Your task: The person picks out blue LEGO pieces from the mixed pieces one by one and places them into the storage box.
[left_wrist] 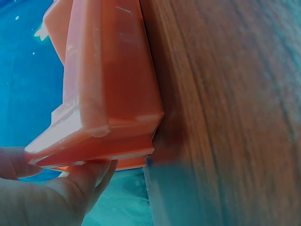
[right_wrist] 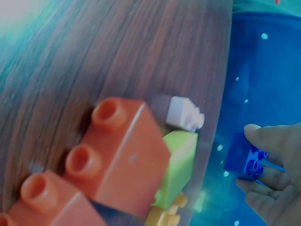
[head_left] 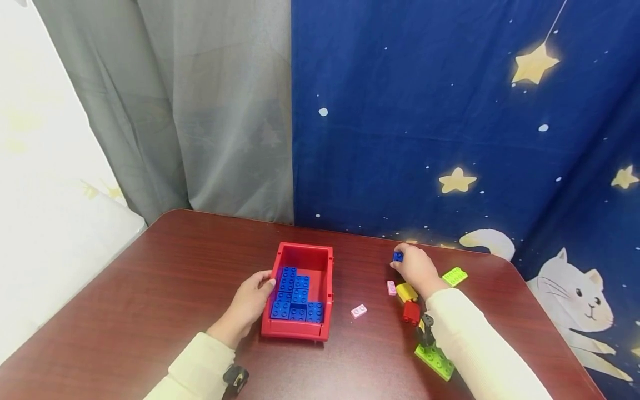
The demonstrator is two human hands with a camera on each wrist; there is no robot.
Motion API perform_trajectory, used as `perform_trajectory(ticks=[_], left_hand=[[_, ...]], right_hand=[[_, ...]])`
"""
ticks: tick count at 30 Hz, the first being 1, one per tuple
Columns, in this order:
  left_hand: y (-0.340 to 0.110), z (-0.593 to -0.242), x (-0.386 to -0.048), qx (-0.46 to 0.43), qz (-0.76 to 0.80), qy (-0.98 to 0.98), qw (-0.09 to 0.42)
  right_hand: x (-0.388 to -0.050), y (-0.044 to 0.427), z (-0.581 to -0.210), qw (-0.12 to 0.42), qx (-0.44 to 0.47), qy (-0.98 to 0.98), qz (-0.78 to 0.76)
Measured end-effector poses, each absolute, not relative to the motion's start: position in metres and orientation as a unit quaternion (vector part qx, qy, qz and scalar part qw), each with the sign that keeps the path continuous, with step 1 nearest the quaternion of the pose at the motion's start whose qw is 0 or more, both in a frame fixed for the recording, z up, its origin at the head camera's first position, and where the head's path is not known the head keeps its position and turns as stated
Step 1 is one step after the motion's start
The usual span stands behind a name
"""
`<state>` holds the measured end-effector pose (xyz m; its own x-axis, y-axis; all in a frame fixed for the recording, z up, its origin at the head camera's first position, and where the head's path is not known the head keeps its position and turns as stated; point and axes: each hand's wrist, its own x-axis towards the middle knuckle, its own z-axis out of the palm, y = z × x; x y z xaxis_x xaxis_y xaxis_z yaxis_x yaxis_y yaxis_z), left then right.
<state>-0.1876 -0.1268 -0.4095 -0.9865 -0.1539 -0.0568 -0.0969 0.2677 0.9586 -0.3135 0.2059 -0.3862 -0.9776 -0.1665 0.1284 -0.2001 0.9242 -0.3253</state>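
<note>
My left hand (head_left: 250,303) grips the left rim of a red bin (head_left: 295,331), thumb on top and fingers under the lip in the left wrist view. Several blue building bricks (head_left: 300,296) lie studs up inside, mostly toward the near end and left side. At the far right of the table, my right hand (head_left: 417,271) pinches a small blue brick (right_wrist: 239,155) between thumb and fingers. In the right wrist view that brick shows against the blue curtain, with its studs toward the palm.
Below the right hand lie a yellow brick (head_left: 406,292), a red brick (head_left: 411,313) and a pink brick (head_left: 391,287). Another pink brick (head_left: 359,311) is right of the bin. Green bricks lie near the right forearm (head_left: 435,361) and beyond it. Curtains hang behind the table's far edge.
</note>
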Motion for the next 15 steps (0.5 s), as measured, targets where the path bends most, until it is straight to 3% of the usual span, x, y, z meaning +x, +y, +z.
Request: perform_trajectory(ticks=[15], left_hand=[[-0.127, -0.410, -0.188, 0.080, -0.596, -0.799, 0.017]], right_hand=[[-0.288, 0.173, -0.362, 0.097, 0.158, -0.966, 0.179]])
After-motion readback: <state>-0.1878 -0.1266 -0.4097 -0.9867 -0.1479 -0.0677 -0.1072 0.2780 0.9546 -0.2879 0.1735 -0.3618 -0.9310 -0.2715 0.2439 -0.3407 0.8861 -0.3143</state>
